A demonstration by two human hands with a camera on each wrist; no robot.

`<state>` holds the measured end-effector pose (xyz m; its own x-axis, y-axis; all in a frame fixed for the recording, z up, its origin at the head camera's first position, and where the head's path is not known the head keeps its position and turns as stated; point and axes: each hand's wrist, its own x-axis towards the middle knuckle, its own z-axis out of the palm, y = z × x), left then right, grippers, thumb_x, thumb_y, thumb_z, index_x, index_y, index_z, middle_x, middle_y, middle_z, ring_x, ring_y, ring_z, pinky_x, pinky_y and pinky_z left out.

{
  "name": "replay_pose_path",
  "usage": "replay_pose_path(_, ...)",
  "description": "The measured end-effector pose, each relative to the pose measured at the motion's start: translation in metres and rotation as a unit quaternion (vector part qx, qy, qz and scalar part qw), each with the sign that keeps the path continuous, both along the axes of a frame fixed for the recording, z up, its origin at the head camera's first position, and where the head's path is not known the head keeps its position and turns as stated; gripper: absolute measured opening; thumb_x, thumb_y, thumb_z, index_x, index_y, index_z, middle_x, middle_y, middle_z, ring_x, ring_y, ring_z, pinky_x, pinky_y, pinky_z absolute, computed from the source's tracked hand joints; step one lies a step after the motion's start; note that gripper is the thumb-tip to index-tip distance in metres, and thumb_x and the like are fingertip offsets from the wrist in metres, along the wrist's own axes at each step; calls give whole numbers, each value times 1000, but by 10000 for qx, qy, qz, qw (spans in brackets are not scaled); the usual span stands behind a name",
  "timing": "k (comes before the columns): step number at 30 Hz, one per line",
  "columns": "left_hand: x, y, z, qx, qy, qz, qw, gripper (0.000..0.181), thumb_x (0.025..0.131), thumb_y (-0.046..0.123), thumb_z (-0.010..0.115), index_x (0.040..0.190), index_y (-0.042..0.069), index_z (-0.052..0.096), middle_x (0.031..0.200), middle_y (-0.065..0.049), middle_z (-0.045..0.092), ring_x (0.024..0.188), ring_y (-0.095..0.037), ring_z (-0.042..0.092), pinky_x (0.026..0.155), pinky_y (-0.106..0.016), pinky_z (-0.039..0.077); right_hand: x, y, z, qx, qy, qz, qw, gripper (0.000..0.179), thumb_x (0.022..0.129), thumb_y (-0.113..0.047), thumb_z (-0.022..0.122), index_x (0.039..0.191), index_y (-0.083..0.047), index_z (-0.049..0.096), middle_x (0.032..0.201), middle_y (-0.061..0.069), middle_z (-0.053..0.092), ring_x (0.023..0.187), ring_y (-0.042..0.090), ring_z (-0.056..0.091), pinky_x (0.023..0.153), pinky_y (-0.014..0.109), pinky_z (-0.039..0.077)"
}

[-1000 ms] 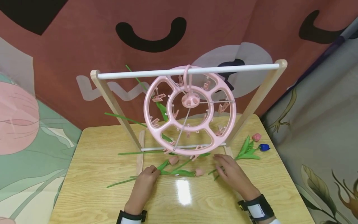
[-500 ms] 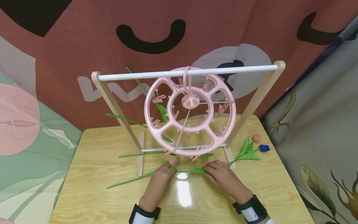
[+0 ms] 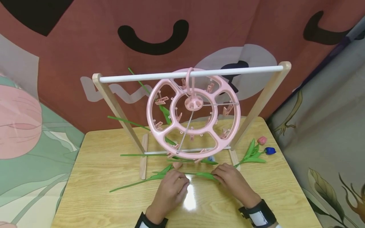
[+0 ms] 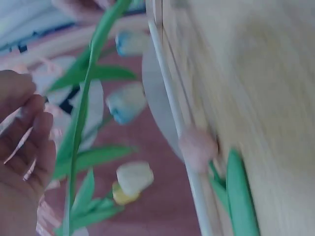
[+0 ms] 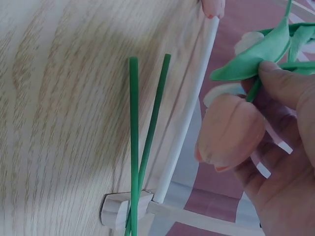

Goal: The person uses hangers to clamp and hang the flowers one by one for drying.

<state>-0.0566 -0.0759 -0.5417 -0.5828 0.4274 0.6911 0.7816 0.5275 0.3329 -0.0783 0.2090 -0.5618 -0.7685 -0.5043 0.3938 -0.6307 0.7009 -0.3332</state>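
Observation:
My right hand (image 3: 233, 182) pinches an artificial peach tulip (image 5: 231, 130) between thumb and fingers, just behind the bloom, where a green leaf (image 5: 256, 59) meets the stem. In the head view the tulip's leaf and stem point left from that hand, toward my left hand (image 3: 172, 186). The left hand's fingers are loosely bent near the stem's end, and in the left wrist view nothing lies in its palm; the green stem passes beside the fingers. A second peach tulip (image 3: 177, 165) lies on the table just beyond the left hand, its stem running left.
A pink round clip hanger (image 3: 194, 155) hangs from a white bar (image 3: 137, 76) on a wooden frame (image 3: 260, 96). White-and-blue tulips (image 4: 127, 102) lie beneath and behind it. Pink and blue tulips (image 3: 270, 151) lie at the right of the wooden table (image 3: 97, 164).
My right hand has moved left from the stems on the right and taken the peach tulip. My left hand has shifted right, away from the leaves it was touching.

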Motion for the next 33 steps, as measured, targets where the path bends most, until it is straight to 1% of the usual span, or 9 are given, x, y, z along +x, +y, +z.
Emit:
replay_pose_path(4, 6, 8, -6, 436, -289, -591, 9969, 4, 93, 8, 73, 96, 11, 75, 97, 1, 73, 89, -12, 70, 82, -23, 60, 1, 3, 3, -376, -79, 26, 9993, 20, 83, -8, 84, 97, -20, 76, 98, -12, 72, 92, 8, 64, 79, 26, 59)
replay_pose_path(11, 1, 25, -22, 1055, -1755, -706, 9762, 40, 88, 8, 81, 126, 4, 70, 125, -11, 74, 113, -23, 73, 94, -27, 61, 3, -1, 11, -1088, -516, 328, 9922, 26, 85, -3, 81, 104, -19, 74, 105, -8, 73, 100, 9, 68, 90, 17, 57)
replay_pose_path(15, -2, 40, -21, 2047, -2350, -1084, 9440, 48, 90, 4, 77, 136, 1, 64, 134, -17, 69, 122, -27, 68, 101, -31, 58, 3, -5, 15, -1496, -766, 504, 9845, 27, 87, 0, 78, 106, -19, 74, 107, -3, 73, 103, 11, 68, 94, 12, 54)
replay_pose_path(21, -3, 59, -16, 3305, -2797, -1665, 8859, 35, 92, -7, 69, 127, -6, 67, 128, -25, 69, 123, -27, 67, 105, -36, 56, 4, -11, 18, -1896, -774, 828, 9753, 30, 87, 5, 76, 108, -17, 75, 109, -2, 73, 102, 15, 69, 90, 14, 56)
replay_pose_path(23, -3, 61, -16, 3454, -2862, -1748, 8765, 30, 93, -8, 67, 123, -8, 68, 124, -26, 70, 120, -29, 68, 103, -38, 57, 3, -12, 18, -1940, -663, 902, 9746, 31, 86, 5, 77, 109, -15, 74, 110, -1, 72, 99, 15, 70, 89, 14, 56)
replay_pose_path(24, -3, 62, -16, 3479, -2885, -1736, 8750, 28, 93, -8, 67, 121, -7, 69, 123, -25, 70, 119, -29, 69, 102, -38, 58, 3, -13, 18, -1963, -653, 908, 9742, 31, 86, 5, 77, 110, -14, 74, 110, -1, 72, 98, 15, 70, 88, 15, 57)
replay_pose_path(28, -4, 61, -16, 3204, -2732, -1453, 8953, 26, 94, -5, 68, 120, -4, 72, 122, -19, 73, 116, -27, 70, 98, -34, 60, 2, -9, 23, -1948, -396, 596, 9782, 29, 84, 4, 79, 109, -11, 74, 109, 2, 71, 97, 15, 70, 88, 15, 58)
replay_pose_path(31, -6, 61, -18, 2969, -2406, -1332, 9145, 26, 93, -5, 69, 119, -3, 73, 119, -18, 74, 113, -25, 70, 94, -31, 61, -1, -2, 29, -2113, -157, -35, 9773, 25, 84, 7, 76, 103, -7, 70, 103, 3, 69, 93, 12, 66, 85, 12, 55)
replay_pose_path(33, -7, 61, -19, 2949, -2221, -1422, 9184, 27, 92, -7, 69, 119, -5, 72, 116, -20, 74, 111, -26, 71, 93, -33, 61, -5, 4, 34, -2392, -3, -582, 9692, 23, 83, 10, 75, 99, -3, 64, 100, 6, 65, 88, 10, 60, 79, 11, 52)
